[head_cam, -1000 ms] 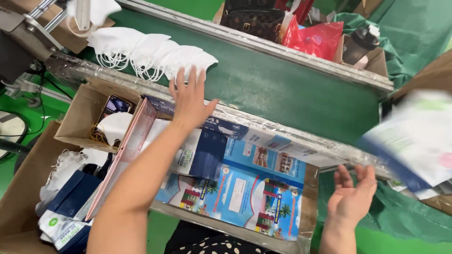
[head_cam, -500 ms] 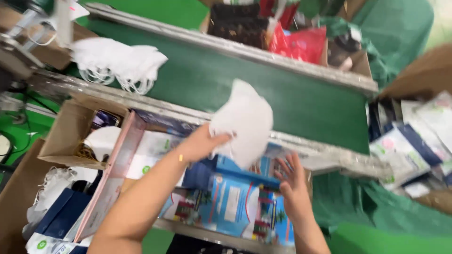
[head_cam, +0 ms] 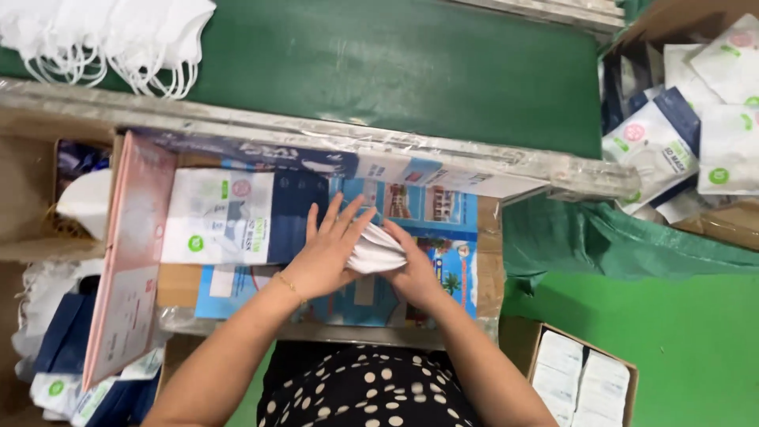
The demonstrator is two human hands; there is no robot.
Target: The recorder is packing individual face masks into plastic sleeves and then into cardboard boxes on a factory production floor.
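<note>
Pressing a stack of white masks (head_cam: pixel 378 250) between both palms — your left hand (head_cam: pixel 326 255) on top, fingers spread, your right hand (head_cam: pixel 417 273) cupped beneath — above the blue printed sheets (head_cam: pixel 443 213).

Two hands (head_cam: pixel 328 253); one mask stack (head_cam: pixel 378 249)

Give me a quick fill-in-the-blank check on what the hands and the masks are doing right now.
1. Both hands, the left hand and the right hand, press a stack of folded ____ face masks between them.
2. More loose masks lie on the ____ conveyor belt.
3. The open cardboard box of packed masks stands at the lower ____ of the view.

Missing words: white; green; right
</note>
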